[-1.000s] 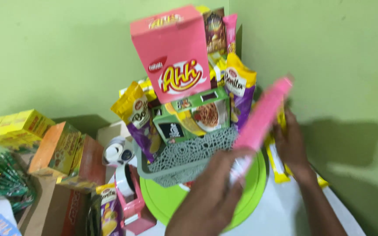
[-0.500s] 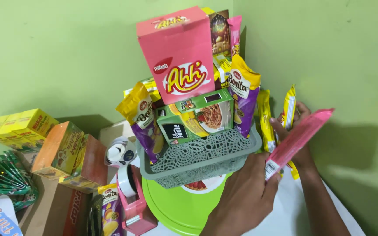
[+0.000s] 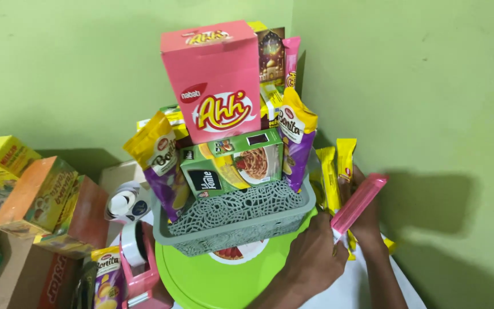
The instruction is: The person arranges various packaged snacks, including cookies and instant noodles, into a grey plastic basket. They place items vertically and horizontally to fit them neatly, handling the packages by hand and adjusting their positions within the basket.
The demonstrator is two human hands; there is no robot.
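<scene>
My left hand [image 3: 313, 260] grips the lower end of a long pink stick packet [image 3: 360, 200], which slants up to the right. Just behind it, my right hand [image 3: 368, 228] holds a few yellow stick packets [image 3: 333, 171] upright beside the right end of a grey lattice basket [image 3: 241, 220]. The basket stands on a lime green round tray [image 3: 201, 277]. Stacked in it are a tall pink box [image 3: 215, 80], a green pasta box [image 3: 232, 169] and purple and yellow snack bags [image 3: 297, 137]. Whether my right hand also touches the pink packet is hidden.
A pink tape dispenser [image 3: 141, 263] with a white roll stands left of the tray. Orange boxes [image 3: 41, 197] and a yellow box [image 3: 1, 157] are piled at the far left. Green walls meet in a corner close behind the basket.
The pink stick packet has come down and to the right, from in front of the basket to its right side. My right hand now shows yellow stick packets held upright.
</scene>
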